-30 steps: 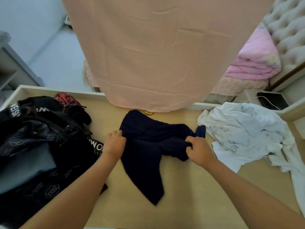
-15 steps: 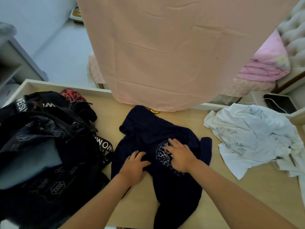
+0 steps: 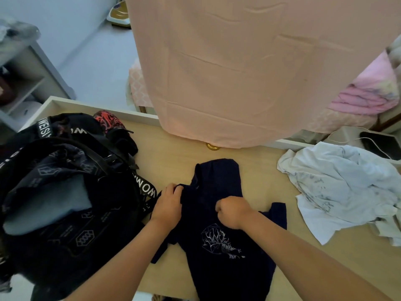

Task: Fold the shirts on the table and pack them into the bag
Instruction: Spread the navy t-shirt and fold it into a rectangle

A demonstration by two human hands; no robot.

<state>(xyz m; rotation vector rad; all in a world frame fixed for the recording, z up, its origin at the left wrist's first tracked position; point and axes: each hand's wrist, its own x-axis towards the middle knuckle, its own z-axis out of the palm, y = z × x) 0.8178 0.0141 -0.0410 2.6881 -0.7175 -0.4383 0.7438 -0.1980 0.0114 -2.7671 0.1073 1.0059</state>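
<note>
At centre of the table [image 3: 173, 161], navy shirt [image 3: 227, 268] lies print-up. Left hand [image 3: 168, 206] pinches its left edge and right hand [image 3: 233, 211] bunches cloth mid-chest, evidently to straighten it. Open bag [image 3: 65, 192] stands left; white shirt [image 3: 342, 187] lies crumpled right.

Light wood table [image 3: 173, 161], white raised rim. Left side: black bag [image 3: 65, 203], lettered straps, mouth open upward. Behind bag, touching it: red-and-black patterned item [image 3: 107, 120]. Centre, reaching near edge: navy shirt [image 3: 217, 268], white print up. Right: pale shirt [image 3: 342, 192], crumpled, apart from navy shirt. Far edge: small gold round object [image 3: 211, 146].
</note>
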